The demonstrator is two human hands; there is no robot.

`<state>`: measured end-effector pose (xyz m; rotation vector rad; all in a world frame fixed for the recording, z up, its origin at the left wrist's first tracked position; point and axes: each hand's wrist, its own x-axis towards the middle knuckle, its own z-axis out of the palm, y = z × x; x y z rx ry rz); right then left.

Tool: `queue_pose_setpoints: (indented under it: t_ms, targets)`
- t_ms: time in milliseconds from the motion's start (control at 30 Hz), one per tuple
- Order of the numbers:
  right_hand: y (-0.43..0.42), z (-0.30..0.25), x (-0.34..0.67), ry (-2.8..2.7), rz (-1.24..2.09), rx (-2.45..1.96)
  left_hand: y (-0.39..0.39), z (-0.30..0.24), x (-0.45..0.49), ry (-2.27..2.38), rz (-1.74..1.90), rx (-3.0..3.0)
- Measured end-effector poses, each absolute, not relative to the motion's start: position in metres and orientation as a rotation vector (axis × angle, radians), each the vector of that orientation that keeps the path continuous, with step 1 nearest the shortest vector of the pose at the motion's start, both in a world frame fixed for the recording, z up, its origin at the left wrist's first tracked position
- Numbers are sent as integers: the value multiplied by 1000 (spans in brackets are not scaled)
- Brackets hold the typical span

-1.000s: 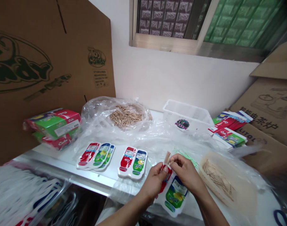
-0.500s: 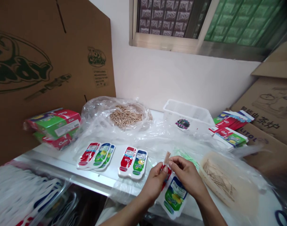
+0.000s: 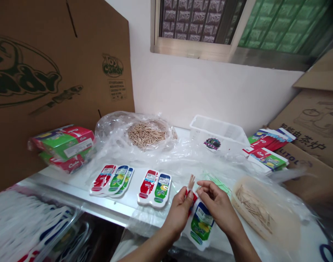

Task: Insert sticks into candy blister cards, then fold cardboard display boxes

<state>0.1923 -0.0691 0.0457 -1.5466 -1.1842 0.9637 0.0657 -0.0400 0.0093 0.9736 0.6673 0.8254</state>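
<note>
My left hand (image 3: pixel 180 209) is closed on a twin packet (image 3: pixel 200 223) with a red Cola half and a green-and-blue Sprite half. Several thin wooden sticks (image 3: pixel 192 181) poke up from the top of the red half, by my left thumb. Just right of them, my right hand (image 3: pixel 217 203) has its thumb and index finger pinched together at the packet's upper edge; what lies between them is mostly hidden. Another twin packet (image 3: pixel 154 189) lies flat on the table to the left. Beyond it sits a fanned stack of similar packets (image 3: pixel 112 181).
A clear bag (image 3: pixel 112 125) holds a heap of wooden sticks (image 3: pixel 147 134). At right, a translucent tub (image 3: pixel 283 225) contains more sticks. A white plastic basket (image 3: pixel 218 131) stands by the wall, printed boxes (image 3: pixel 70 143) at left. Green strips (image 3: pixel 218 182) lie behind my right hand.
My left hand has tilted the packet slightly and shifted left, so the sticks now stand apart from my right fingertips. The right hand has moved a little away from the sticks.
</note>
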Motion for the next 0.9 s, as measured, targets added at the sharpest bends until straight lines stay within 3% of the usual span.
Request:
queue_pose_setpoints:
  t_ms: [400, 633, 900]
  targets:
    - [-67, 50, 194, -1359, 732, -1696, -38, 4, 62, 640, 804, 941]
    - [-65, 52, 192, -1340, 926, -1487, -41, 10, 63, 562, 783, 962]
    - [-64, 54, 195, -1412, 831, -1633, -42, 11, 62, 550, 773, 933]
